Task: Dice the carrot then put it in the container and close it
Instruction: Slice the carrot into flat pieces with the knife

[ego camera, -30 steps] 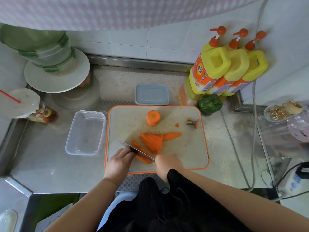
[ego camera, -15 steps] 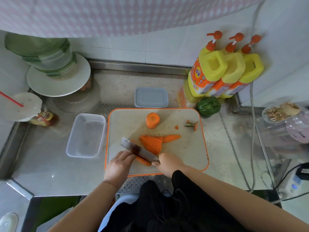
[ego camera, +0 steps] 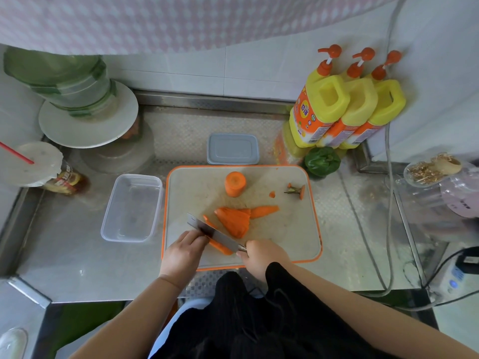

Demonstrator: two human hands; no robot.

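Steel counter, white tiled wall

Home kitchen: steel counter, tiled wall, dish soap bottles (w/ pumps).

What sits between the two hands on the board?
In the head view, a carrot strip under the knife blade lies between the left hand and right hand.
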